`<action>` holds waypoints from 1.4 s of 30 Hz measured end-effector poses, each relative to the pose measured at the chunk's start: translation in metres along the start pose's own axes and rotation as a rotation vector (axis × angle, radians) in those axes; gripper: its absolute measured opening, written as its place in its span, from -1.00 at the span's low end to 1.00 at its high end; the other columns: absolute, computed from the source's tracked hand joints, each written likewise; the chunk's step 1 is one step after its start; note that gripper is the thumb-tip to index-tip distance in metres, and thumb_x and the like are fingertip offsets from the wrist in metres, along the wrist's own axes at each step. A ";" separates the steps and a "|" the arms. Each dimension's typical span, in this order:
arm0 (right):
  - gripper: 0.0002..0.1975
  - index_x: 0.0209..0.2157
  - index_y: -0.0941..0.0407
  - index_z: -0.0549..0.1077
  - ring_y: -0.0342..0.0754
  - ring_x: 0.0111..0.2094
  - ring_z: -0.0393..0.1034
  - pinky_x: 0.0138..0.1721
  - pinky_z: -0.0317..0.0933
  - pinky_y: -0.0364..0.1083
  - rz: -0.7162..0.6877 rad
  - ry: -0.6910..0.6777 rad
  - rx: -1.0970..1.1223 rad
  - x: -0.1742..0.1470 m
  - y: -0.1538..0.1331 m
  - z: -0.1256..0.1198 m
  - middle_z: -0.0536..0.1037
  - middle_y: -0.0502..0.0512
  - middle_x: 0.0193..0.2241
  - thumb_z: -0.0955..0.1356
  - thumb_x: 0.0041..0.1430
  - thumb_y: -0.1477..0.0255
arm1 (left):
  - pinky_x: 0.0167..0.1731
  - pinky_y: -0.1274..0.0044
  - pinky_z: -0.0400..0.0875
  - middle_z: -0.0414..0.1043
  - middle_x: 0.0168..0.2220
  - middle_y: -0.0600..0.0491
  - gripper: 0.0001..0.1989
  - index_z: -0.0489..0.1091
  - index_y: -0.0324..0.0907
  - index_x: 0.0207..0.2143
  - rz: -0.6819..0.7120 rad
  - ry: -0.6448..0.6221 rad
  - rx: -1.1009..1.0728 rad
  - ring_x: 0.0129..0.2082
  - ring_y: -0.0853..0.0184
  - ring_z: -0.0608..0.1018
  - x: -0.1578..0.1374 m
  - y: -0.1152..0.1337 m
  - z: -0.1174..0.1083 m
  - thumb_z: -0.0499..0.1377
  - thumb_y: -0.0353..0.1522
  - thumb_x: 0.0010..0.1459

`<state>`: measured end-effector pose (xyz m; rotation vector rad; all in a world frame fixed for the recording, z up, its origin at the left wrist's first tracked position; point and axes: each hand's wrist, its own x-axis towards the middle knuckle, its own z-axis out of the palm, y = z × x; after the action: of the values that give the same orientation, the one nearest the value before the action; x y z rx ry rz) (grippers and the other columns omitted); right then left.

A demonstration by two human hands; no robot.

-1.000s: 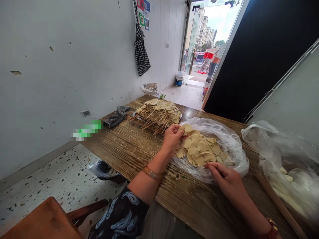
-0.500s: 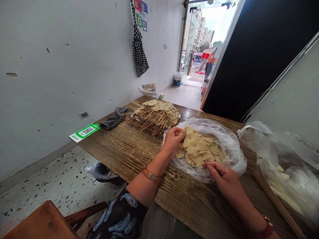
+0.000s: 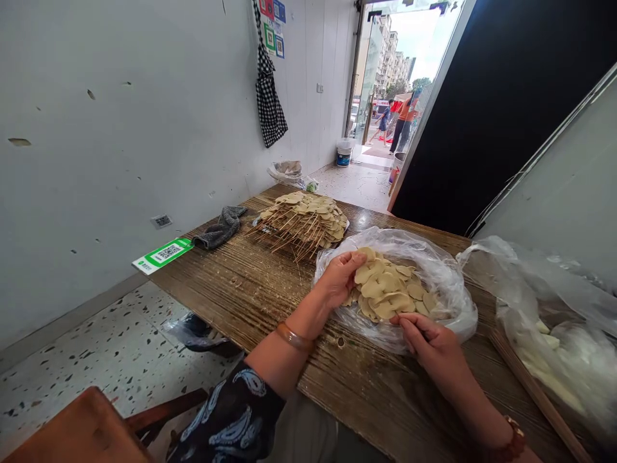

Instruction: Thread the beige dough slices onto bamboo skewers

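Too many overlapping slices [image 3: 385, 286] for counting are lying in one open bag [image 3: 460, 289] on the worktop [image 3: 241, 296]. The left hand [image 3: 340, 280] is pinching a slice's edge; the right hand [image 3: 434, 341] is pinching something thin (possibly a stick, too small to tell). Skewering seems to be the step; the next move is probably calling for steady, straight pushing. One skewered pile [image 3: 313, 215] is resting beyond; one cloth [image 3: 222, 228] and one card [image 3: 166, 254] are lying leftward.

Here on the table [image 3: 241, 296], 1 green-and-white card [image 3: 184, 244] flashes its QR code [image 3: 169, 251], lettering too small to read! Up on the wall [image 3: 159, 122], 4 coloured cards [image 3: 269, 38], QR codes on the lower 2; the bucket label [image 3: 343, 157] is a blur.
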<state>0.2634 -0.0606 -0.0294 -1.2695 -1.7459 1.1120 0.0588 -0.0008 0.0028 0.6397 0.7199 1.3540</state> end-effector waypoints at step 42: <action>-0.71 -0.15 0.15 0.53 0.01 -0.28 0.57 -0.24 0.44 -0.05 -0.726 0.190 -0.762 -0.003 0.016 0.000 0.63 0.20 -0.24 0.19 0.33 0.41 | -0.60 0.61 0.24 0.37 -0.62 0.18 -0.62 0.28 -0.21 -0.49 0.101 0.202 0.106 -0.64 0.47 0.39 -0.001 -0.004 0.000 0.40 -0.35 -0.37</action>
<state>0.2699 -0.0608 -0.0448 -0.9252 -2.2822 -0.1055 0.0615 -0.0024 -0.0004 0.6358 0.9379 1.4956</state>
